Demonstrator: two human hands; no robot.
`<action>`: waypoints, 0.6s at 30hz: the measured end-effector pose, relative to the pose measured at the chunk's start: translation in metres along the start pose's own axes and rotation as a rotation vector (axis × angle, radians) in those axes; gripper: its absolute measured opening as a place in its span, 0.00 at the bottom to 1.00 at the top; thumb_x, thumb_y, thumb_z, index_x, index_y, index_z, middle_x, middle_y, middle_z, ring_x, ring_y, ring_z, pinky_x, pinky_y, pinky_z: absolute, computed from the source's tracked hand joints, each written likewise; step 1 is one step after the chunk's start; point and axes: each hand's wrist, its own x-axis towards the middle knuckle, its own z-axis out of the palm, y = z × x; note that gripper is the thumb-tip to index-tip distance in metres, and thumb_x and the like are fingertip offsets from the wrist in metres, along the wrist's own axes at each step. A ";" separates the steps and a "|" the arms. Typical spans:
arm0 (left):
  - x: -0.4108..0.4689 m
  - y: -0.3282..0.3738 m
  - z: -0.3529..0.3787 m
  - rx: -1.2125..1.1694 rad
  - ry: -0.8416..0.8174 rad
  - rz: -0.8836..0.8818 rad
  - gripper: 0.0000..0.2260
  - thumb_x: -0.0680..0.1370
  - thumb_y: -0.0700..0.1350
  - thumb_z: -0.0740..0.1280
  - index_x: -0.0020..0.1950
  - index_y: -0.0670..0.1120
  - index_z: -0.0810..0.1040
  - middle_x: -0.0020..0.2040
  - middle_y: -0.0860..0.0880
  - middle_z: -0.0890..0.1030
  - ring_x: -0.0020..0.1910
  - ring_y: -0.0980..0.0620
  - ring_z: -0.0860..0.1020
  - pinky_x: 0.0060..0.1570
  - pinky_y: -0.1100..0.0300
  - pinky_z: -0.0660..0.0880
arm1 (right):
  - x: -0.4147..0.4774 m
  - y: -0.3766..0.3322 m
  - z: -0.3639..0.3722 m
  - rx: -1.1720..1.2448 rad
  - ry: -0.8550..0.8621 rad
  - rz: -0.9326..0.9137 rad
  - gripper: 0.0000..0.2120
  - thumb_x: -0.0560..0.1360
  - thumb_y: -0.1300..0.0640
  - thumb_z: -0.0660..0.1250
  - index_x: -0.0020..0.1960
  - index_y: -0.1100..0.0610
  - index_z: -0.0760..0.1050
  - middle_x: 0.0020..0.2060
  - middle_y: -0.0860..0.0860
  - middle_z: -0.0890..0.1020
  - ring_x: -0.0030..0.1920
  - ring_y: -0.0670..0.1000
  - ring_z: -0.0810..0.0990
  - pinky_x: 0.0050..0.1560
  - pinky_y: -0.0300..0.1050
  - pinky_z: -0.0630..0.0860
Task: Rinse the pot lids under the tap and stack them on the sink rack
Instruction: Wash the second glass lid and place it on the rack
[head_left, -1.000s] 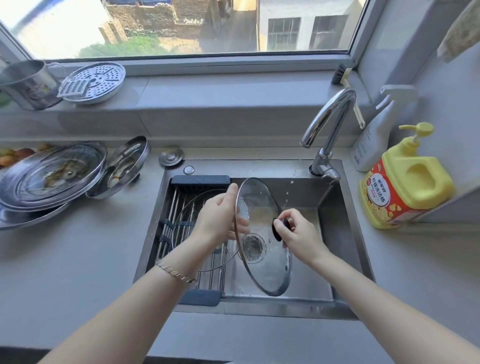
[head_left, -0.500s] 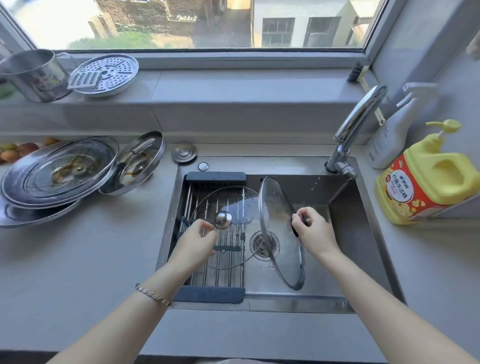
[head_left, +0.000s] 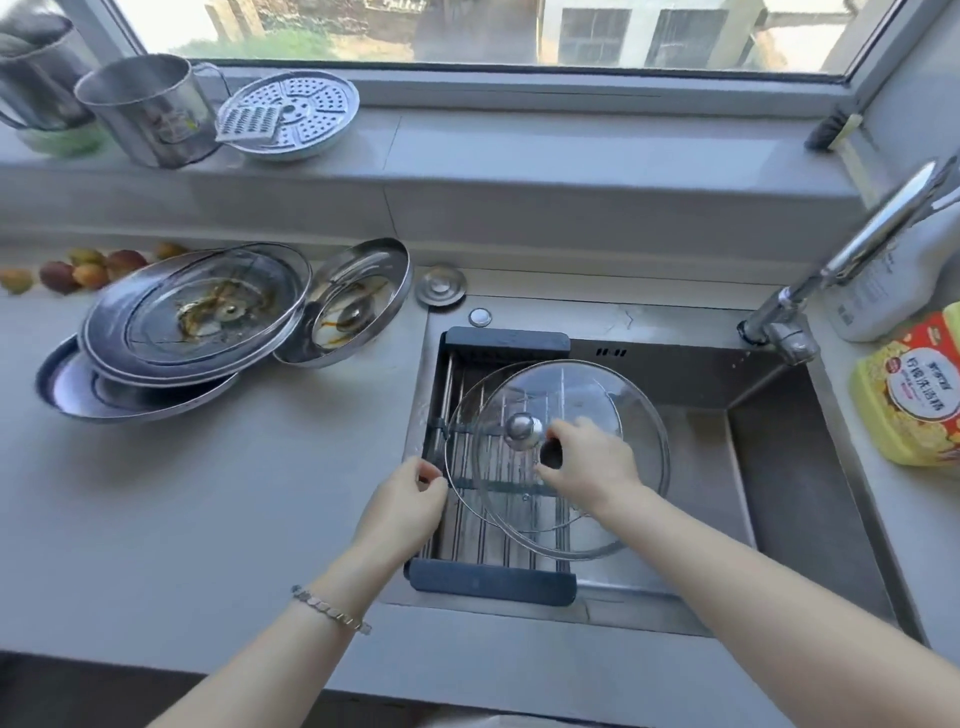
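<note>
A glass lid with a black knob (head_left: 613, 395) lies nearly flat over the sink rack (head_left: 493, 579), overlapping a second glass lid with a silver knob (head_left: 523, 427) that rests on the rack. My right hand (head_left: 592, 462) grips the black knob from above. My left hand (head_left: 405, 504) is at the rack's left side, thumb and fingers pinching the lower lid's left rim. Several dirty steel lids (head_left: 192, 312) are stacked on the counter to the left, with a smaller steel lid (head_left: 348, 301) leaning against them. The tap (head_left: 857, 244) stands at the sink's back right.
The steel sink (head_left: 779, 467) lies open to the right of the rack. A yellow soap bottle (head_left: 914, 384) and a white spray bottle (head_left: 883, 291) stand at the right. A sink plug (head_left: 440, 286) lies behind the rack. The sill holds a steel mug (head_left: 150, 109) and steamer plate (head_left: 291, 111).
My right hand swung the black-knob lid from upright over the drain down and left onto the rack, over the silver-knob lid. My left hand let go of that lid and moved to the rack's left side.
</note>
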 end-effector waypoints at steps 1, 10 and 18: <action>0.001 -0.005 -0.002 -0.015 -0.001 -0.010 0.04 0.76 0.47 0.59 0.47 0.52 0.73 0.47 0.48 0.79 0.48 0.48 0.80 0.51 0.53 0.76 | 0.006 -0.009 0.007 -0.015 -0.018 -0.011 0.17 0.74 0.47 0.64 0.60 0.51 0.69 0.53 0.53 0.75 0.52 0.58 0.78 0.46 0.45 0.71; 0.011 -0.025 -0.014 -0.048 0.042 -0.005 0.05 0.77 0.45 0.58 0.48 0.49 0.73 0.45 0.48 0.81 0.48 0.49 0.79 0.42 0.59 0.69 | 0.035 -0.048 0.060 -0.090 -0.184 0.027 0.14 0.74 0.57 0.65 0.59 0.55 0.71 0.59 0.56 0.73 0.51 0.59 0.78 0.47 0.49 0.75; 0.023 -0.029 -0.012 -0.036 0.035 0.003 0.05 0.77 0.46 0.58 0.49 0.49 0.73 0.47 0.48 0.80 0.49 0.49 0.79 0.48 0.57 0.72 | 0.037 -0.042 0.057 -0.079 -0.380 -0.099 0.18 0.75 0.51 0.63 0.62 0.55 0.67 0.57 0.56 0.71 0.54 0.60 0.76 0.52 0.52 0.76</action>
